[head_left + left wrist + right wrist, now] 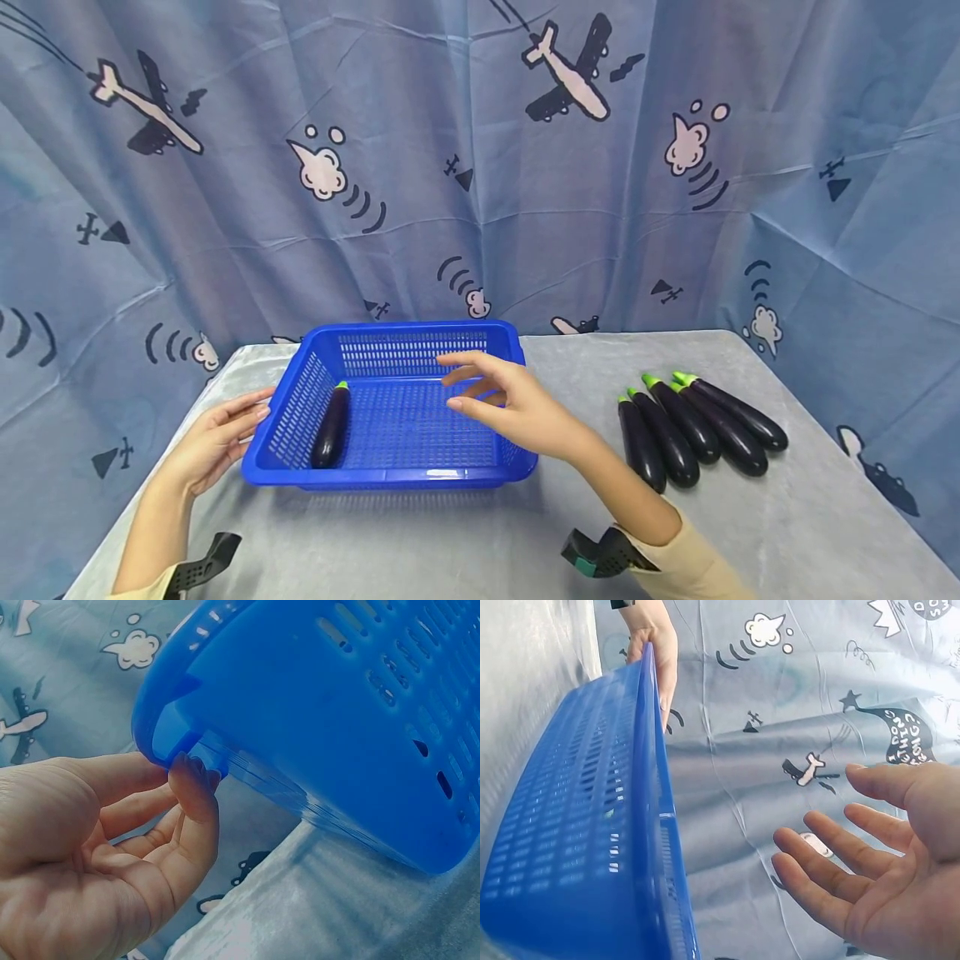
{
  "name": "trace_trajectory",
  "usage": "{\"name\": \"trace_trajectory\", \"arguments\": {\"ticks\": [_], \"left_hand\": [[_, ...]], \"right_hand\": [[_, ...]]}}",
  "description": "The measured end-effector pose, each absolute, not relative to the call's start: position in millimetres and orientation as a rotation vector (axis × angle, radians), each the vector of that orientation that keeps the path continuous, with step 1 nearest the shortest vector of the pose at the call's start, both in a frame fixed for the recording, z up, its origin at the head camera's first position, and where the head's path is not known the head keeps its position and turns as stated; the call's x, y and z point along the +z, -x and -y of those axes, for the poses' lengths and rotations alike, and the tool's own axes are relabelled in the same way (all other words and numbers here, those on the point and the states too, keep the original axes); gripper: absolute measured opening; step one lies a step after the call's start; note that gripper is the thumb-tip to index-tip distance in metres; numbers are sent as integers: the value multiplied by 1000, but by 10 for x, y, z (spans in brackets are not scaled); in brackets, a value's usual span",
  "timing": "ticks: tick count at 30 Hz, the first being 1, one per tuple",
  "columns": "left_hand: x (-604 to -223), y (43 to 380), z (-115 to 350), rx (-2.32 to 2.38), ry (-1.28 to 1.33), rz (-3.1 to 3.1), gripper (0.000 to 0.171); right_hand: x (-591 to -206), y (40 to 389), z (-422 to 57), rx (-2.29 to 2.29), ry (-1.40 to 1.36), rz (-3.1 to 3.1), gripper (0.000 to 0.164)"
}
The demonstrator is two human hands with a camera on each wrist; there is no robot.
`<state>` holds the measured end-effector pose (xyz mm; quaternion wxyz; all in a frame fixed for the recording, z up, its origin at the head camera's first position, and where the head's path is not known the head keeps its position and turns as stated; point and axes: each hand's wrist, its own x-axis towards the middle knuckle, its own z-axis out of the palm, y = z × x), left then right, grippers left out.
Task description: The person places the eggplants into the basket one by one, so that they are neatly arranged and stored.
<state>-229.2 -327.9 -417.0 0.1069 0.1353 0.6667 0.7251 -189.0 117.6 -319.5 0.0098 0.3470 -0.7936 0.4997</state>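
left hand pinches the basket by its rim; right hand hovers empty, loosely spread. one eggplant lies inside: loading seems under way, next probably a reach to five eggplants on the desk.

Basket: on the bench, left of its middle
Lone eggplant: in the basket, along its left wall
Five eggplants: on the bench, side by side, right of the basket
Curtain: behind the bench
Left grip: at the basket's left rim
Right grip: above the basket's right part
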Motion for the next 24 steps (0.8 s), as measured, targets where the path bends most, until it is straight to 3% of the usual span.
{"name": "trace_trajectory", "arguments": {"ticks": [24], "left_hand": [[-4153, 2286, 3269, 2137, -365, -1974, 40]], "right_hand": [[-3305, 1769, -1927, 1468, -722, 2558, 45]]}}
